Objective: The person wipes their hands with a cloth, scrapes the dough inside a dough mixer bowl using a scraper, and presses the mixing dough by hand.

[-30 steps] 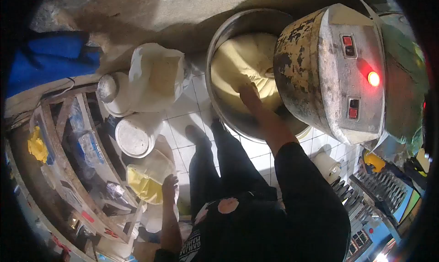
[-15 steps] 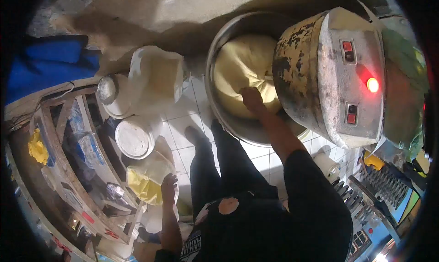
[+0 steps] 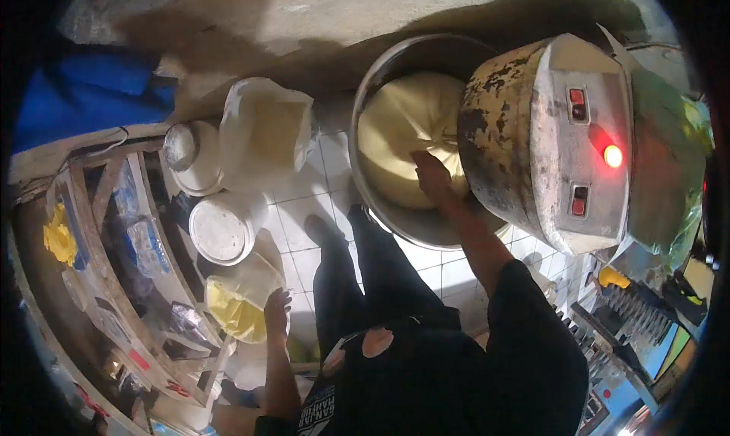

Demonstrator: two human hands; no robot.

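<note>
A large metal bowl [image 3: 366, 79] holds a big mass of pale dough [image 3: 395, 124], which is creased beside the mixer head. My right hand [image 3: 432, 174] is over the dough near its lower right part, fingers pointing toward the creases; whether they are apart or closed is too unclear to tell. The worn mixer head [image 3: 498, 132] covers the bowl's right side, and its panel has two red switches and a glowing red light [image 3: 612, 156]. On the left, my left hand [image 3: 277, 307] hangs with fingers apart beside a bucket with a yellow lining [image 3: 236, 307], holding nothing.
A lidded white bucket [image 3: 220, 229], another white tub [image 3: 199, 170] and an open white sack [image 3: 266, 132] stand left of my legs on the tiled floor [image 3: 308, 215]. Wooden shelving [image 3: 114, 284] lines the far left. Metal racks [image 3: 631, 314] are at the lower right.
My right hand has moved slightly right and down over the dough. The dough's folds have shifted. My left hand stays by the yellow-lined bucket. The view has shifted a little.
</note>
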